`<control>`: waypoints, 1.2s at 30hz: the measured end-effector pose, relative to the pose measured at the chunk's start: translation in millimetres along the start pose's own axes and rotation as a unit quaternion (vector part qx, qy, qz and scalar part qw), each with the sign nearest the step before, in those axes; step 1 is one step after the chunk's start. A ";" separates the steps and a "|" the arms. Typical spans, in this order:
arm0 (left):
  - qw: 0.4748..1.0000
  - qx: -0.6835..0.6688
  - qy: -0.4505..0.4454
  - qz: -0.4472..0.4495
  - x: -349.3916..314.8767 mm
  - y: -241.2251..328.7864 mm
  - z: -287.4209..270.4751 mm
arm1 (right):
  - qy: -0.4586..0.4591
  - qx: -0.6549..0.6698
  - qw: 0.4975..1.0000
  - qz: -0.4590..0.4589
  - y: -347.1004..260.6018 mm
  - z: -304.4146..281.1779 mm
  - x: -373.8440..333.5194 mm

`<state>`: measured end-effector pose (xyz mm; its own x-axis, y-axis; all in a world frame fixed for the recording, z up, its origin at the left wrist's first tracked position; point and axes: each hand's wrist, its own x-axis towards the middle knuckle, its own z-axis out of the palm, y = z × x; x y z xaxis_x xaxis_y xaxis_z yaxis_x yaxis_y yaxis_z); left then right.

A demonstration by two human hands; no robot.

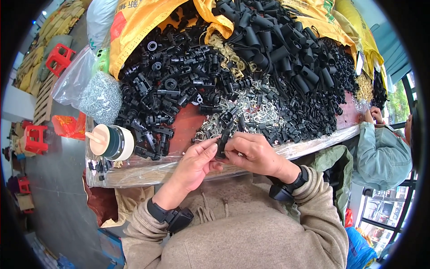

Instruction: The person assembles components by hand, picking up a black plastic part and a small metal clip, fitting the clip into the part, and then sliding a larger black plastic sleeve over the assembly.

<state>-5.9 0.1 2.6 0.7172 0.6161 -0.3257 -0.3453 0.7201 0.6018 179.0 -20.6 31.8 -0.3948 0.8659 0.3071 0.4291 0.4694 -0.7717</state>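
Just over the table's near edge, my left hand and my right hand meet on a narrow black plastic part. Thumb and fingers of the left pinch its left side. The right hand's curled fingers grip it from the other side, hiding some of it. Beyond the hands lies a heap of silvery metal clips mixed with small black pieces. Chunky black plastic fittings are piled to the left, and black tubes with strap-like tails farther back. Brass-coloured buckles lie between those piles.
A lidded cup stands at the table's left corner, near a bag of small metal pieces. Yellow sacks line the back. At the right, another person works at the table. Red stools stand on the floor at left.
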 end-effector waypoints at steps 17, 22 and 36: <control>0.992 0.121 0.028 -0.001 -2.2 -7.7 5.8 | -0.038 -0.130 0.990 -0.025 1.3 3.9 -2.6; 0.993 0.115 0.024 -0.002 0.4 -6.0 11.0 | -0.019 -0.045 0.999 -0.020 6.0 1.0 -3.6; 0.997 0.034 0.058 0.026 3.5 -1.3 7.0 | 0.079 -0.385 0.915 0.091 57.8 -50.6 -41.1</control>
<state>1.3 -0.9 5.8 0.6238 0.6873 -0.3721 -0.3351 0.6653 0.6672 261.2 -20.3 2.7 -0.1638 0.9270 0.3374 0.9454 0.2452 -0.2147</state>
